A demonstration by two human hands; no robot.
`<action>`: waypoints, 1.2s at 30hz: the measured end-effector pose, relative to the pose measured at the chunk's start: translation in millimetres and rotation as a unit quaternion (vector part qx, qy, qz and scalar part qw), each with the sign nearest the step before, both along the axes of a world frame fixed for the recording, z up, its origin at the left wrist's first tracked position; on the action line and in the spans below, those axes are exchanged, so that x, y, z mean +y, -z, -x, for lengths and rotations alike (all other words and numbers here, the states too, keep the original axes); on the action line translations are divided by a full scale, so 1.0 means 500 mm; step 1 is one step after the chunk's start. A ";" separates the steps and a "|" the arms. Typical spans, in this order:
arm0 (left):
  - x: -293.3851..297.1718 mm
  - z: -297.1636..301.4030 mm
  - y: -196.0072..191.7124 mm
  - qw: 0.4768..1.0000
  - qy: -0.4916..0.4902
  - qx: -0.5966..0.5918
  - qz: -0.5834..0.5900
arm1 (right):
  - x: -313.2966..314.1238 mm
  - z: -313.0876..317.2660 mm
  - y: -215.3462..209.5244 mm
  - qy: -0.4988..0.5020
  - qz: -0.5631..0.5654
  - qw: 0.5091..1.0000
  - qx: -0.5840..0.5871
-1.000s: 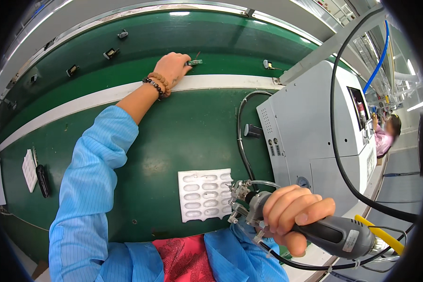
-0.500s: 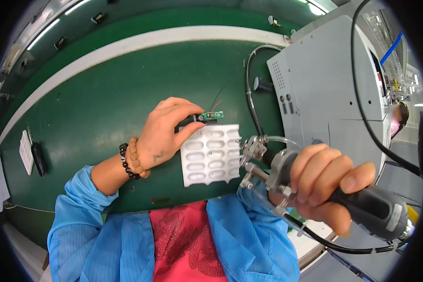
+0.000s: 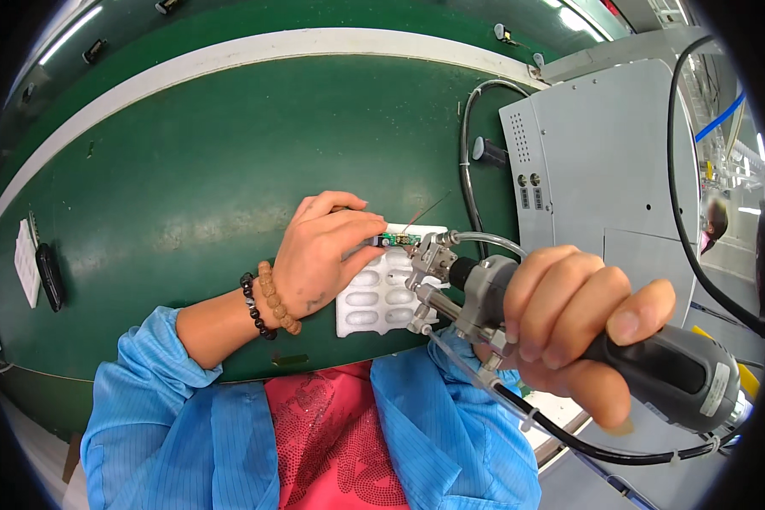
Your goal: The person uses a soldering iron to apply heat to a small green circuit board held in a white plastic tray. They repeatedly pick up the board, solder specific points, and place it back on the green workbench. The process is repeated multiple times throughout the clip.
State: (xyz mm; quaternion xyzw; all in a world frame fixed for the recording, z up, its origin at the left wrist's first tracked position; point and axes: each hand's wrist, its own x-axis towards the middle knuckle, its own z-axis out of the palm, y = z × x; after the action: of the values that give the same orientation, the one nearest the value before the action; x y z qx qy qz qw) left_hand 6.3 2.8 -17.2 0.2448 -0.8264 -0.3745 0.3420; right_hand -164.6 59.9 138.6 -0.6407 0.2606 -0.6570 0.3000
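Blue sleeves, red top, beaded bracelets.

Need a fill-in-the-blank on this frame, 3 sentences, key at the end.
1. The left hand pinches a small ____ circuit board over the white blister tray.
2. The right hand grips a powered screwdriver by its ____ handle.
3. The left wrist wears a beaded ____.

Missing words: green; black; bracelet
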 end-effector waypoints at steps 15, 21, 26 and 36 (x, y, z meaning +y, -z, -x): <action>-0.005 -0.022 -0.012 1.000 0.000 0.008 0.002 | -0.031 -0.045 0.002 -0.006 -0.032 0.999 0.026; -0.005 -0.029 -0.009 1.000 0.000 0.009 -0.001 | -0.041 -0.048 0.002 -0.024 -0.052 0.998 0.035; -0.004 -0.014 -0.007 1.000 0.007 0.020 0.005 | -0.018 -0.034 -0.004 -0.015 -0.045 0.999 0.023; -0.003 -0.015 0.000 1.000 0.000 0.020 0.005 | -0.011 -0.026 0.012 -0.015 -0.034 0.999 -0.013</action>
State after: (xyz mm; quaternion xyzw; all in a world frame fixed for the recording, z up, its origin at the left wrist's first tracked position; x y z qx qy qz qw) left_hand 13.9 1.2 -17.3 0.2353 -0.8214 -0.3749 0.3597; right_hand -151.6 54.2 132.6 -0.6257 0.2688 -0.6514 0.3346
